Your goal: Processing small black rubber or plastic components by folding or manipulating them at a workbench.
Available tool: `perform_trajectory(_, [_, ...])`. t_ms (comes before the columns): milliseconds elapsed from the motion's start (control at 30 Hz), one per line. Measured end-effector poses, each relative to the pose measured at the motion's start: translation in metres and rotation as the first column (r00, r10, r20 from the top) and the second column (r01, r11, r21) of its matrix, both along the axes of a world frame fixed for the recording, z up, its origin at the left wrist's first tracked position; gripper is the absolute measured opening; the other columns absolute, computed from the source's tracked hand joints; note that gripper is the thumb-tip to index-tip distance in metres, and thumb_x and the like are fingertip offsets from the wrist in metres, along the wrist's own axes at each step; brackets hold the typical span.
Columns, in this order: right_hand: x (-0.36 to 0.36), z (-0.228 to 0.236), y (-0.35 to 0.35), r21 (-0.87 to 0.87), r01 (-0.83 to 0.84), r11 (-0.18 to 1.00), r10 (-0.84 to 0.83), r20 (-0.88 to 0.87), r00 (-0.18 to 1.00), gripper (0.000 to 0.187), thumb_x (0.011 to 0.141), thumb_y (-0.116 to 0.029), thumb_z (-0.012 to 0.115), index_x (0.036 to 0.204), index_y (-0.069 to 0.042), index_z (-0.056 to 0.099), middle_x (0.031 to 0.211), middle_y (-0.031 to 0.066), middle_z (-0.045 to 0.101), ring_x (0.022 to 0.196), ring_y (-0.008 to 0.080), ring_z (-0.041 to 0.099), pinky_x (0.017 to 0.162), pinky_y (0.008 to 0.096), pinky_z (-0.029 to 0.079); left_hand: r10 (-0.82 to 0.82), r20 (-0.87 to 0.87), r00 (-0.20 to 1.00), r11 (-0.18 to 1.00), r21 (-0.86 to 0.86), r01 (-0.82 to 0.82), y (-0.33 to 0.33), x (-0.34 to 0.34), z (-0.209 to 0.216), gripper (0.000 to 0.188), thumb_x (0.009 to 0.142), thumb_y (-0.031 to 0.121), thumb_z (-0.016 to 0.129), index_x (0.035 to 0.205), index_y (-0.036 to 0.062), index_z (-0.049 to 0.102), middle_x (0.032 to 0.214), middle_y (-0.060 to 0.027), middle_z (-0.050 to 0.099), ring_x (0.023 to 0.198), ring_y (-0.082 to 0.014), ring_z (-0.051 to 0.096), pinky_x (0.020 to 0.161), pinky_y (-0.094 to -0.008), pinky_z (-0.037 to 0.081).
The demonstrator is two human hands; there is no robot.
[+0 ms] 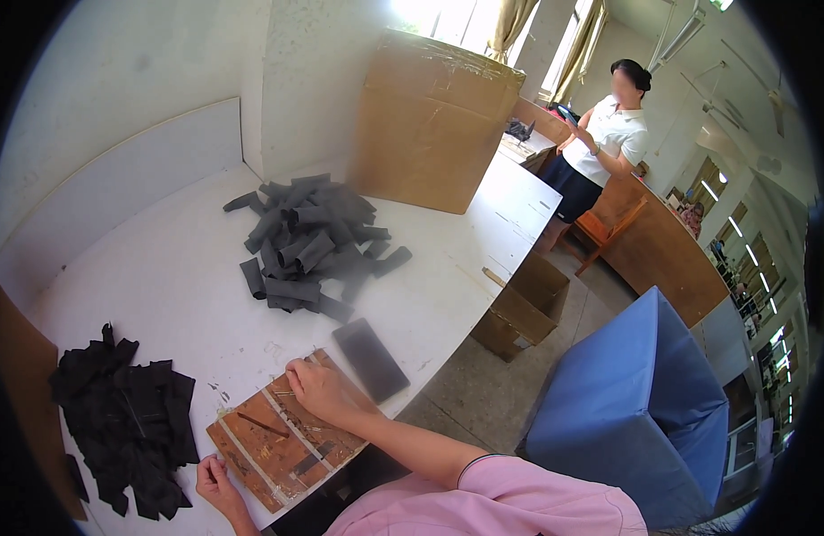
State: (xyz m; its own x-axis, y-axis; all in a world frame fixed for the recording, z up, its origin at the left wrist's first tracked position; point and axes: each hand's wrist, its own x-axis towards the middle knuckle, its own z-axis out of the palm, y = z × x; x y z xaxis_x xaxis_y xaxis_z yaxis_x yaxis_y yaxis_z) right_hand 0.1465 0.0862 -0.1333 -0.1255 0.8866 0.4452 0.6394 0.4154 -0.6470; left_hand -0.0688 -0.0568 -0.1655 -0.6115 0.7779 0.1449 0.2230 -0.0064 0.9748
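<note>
A worn brown wooden board (242, 453) with pale strips across it lies at the table's near edge. My right hand (318, 389) rests on its far part with the fingers curled together; whatever they may hold is hidden. Beside the board's near left corner, my left hand (215, 482) is closed in a pinch, and I cannot make out anything in it. Left of that hand spreads a heap of black fabric pieces (135, 415). Farther back lies a pile of dark grey rolled or folded fabric pieces (309, 237). A flat dark grey slab (372, 359) touches or nearly touches the board's right side.
A large cardboard box (434, 121) stands at the back of the white table (430, 259). Right of the table are an open carton (524, 308) on the floor and a blue fabric-covered bin (600, 420). A person in a white shirt (613, 134) stands beyond, holding a phone-like device.
</note>
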Motion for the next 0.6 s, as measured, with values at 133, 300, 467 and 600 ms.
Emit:
perform_trajectory(133, [0.000,0.000,0.000,-0.014,-0.010,1.000,0.009,-0.018,1.000,0.007,0.077,-0.011,0.051,0.082,-0.005,0.049,0.066,0.0133,0.056,0.062,0.0317,0.055,0.054,0.0411,0.043,0.012,0.005,1.000,1.000,-0.018,-0.012,0.000,0.000,-0.001,0.014,0.087,0.010,0.048,0.083,-0.0023,0.053,0.067,-0.0009,0.051,0.061,-0.0055,0.044,0.056,-0.0173,0.037])
perform_trajectory(300, [0.001,0.002,-0.001,0.003,-0.027,1.000,0.027,-0.029,0.999,0.007,0.078,-0.011,0.051,0.081,-0.005,0.049,0.066,0.0135,0.056,0.062,0.0319,0.055,0.054,0.0412,0.042,0.021,-0.007,1.000,1.000,-0.003,-0.021,0.000,0.003,0.002,0.014,0.087,0.010,0.048,0.084,-0.0021,0.054,0.067,-0.0009,0.051,0.061,-0.0055,0.044,0.056,-0.0175,0.037])
perform_trajectory(467, [0.000,0.000,-0.001,0.006,-0.019,1.000,0.020,-0.027,0.999,0.008,0.078,-0.012,0.050,0.081,-0.005,0.049,0.066,0.0137,0.056,0.062,0.0320,0.055,0.055,0.0413,0.042,0.004,-0.026,1.000,1.000,0.017,-0.003,0.000,-0.003,-0.006,0.014,0.087,0.010,0.047,0.084,-0.0019,0.054,0.067,-0.0009,0.051,0.060,-0.0057,0.044,0.056,-0.0176,0.037])
perform_trajectory(600, [-0.001,0.001,-0.001,0.010,-0.020,1.000,0.020,-0.007,1.000,0.007,0.078,-0.012,0.050,0.081,-0.005,0.049,0.066,0.0135,0.056,0.062,0.0318,0.055,0.055,0.0412,0.042,0.010,-0.022,1.000,1.000,0.018,-0.009,-0.001,-0.002,-0.003,0.014,0.087,0.010,0.047,0.083,-0.0018,0.054,0.067,-0.0008,0.051,0.060,-0.0058,0.043,0.056,-0.0179,0.037])
